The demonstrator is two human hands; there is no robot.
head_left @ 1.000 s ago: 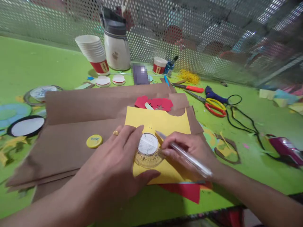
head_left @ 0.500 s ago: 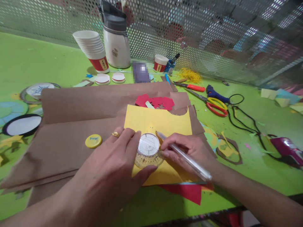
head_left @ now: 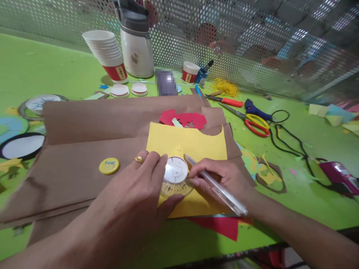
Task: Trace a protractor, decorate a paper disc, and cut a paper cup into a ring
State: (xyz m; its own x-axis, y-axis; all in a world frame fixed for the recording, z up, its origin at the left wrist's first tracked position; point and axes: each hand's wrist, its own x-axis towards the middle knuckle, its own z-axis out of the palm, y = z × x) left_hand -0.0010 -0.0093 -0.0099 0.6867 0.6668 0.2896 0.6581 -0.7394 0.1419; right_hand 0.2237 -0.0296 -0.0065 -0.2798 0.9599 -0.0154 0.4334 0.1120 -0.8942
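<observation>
My left hand (head_left: 131, 198), a gold ring on one finger, lies with fingers spread on a round clear protractor (head_left: 176, 179) and presses it onto a yellow sheet of paper (head_left: 190, 144). My right hand (head_left: 221, 179) grips a clear pen (head_left: 215, 186), whose tip touches the protractor's right edge. The yellow sheet rests on brown paper sheets (head_left: 84, 149). Red paper cut-outs (head_left: 183, 119) lie just beyond the yellow sheet.
A yellow cap (head_left: 109, 166) sits on the brown paper. Behind stand stacked paper cups (head_left: 108, 56), a white jug (head_left: 136, 41) and a small cup (head_left: 190, 73). Scissors (head_left: 254, 123), a red-handled cutter (head_left: 228, 101), a black cord (head_left: 291, 144) and a magenta tool (head_left: 338, 175) lie at right.
The hands, protractor and pen hold nearly the same place. The view has shifted slightly, and the left fingers have drawn a little closer over the protractor.
</observation>
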